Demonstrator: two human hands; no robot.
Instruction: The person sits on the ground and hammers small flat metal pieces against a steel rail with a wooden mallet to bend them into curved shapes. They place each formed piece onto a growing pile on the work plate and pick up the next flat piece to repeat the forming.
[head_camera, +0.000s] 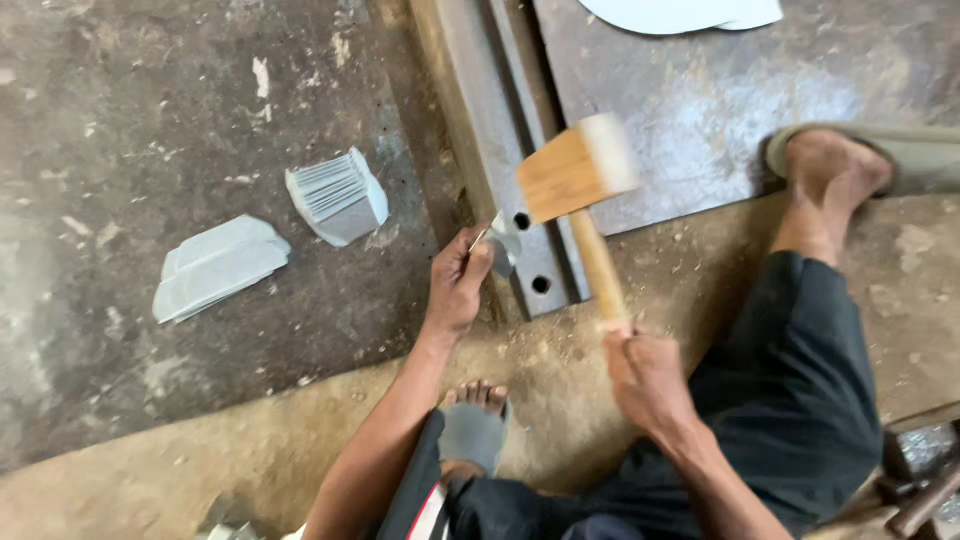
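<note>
1. Floor (120, 120) of dark, scuffed concrete fills the left and far part of the view, giving way to sandy ground (300, 440) near the person.
2. Sheet metal plate (700, 110), grey and scratched, lies flat at far right, with a pale cut sheet (680, 12) on its far edge.
3. Legs in dark trousers (800, 400) stretch to the right; 1 sandalled foot (830, 165) rests on the plate's edge, the other foot (478, 420) is tucked in near the middle.
4. Steel bar (500, 130) runs from the far middle toward the person, just left of the plate, with 2 round holes near its close end.
5. Wooden mallet (575, 172) hangs above the bar's near end, its head blurred, its handle slanting down to the right.
6. Stacks: 2 bundles of small grey metal pieces lie on the floor to the left, 1 fanned stack (338, 197) nearer the bar and 1 flatter stack (218, 268) farther left.
7. Right hand (648, 378) is wrapped tightly around the bottom of the mallet handle.
8. Left hand (458, 285) pinches a small metal piece (503, 243), holding it against the bar's left side beside the holes.
</note>
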